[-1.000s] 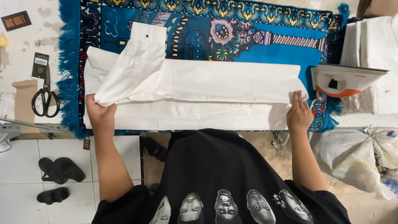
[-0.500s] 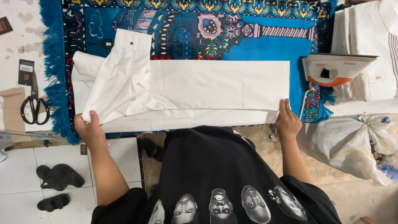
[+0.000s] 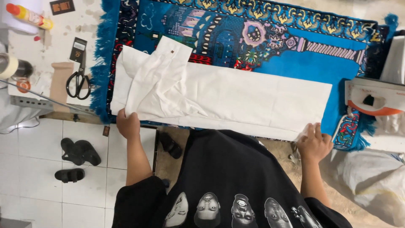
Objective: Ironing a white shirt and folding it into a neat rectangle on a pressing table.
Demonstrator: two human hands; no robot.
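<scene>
A: Presently, from the head view: where does the garment lie, and what have the hands got?

B: The white garment lies folded lengthwise into a long band across the blue patterned rug, which covers the tabletop. Its near edge runs along the front border. The left hand is closed on the near-left corner of the cloth. The right hand rests at the near-right corner with fingers spread, pressing or pinching the edge; I cannot tell which.

A: Any change against the earlier pictures?

B: Yes. A second ago the left hand was higher on the cloth, at the foot of the folded-over sleeve. It has since drawn back toward the body and now sits at the front edge. The right hand has likewise come down to the corner. The band reads flatter and straighter along its near edge than before.

A: Your judgement on that?

B: The cloth appears to be pulled taut and squared between the two hands; the sleeve section at the left is still rumpled.

A: Surroundings?

B: An iron stands on the rug to the right, apart from the garment. Black-handled scissors lie left of the rug, well clear. Dark sandals sit on the tiled floor below.
</scene>
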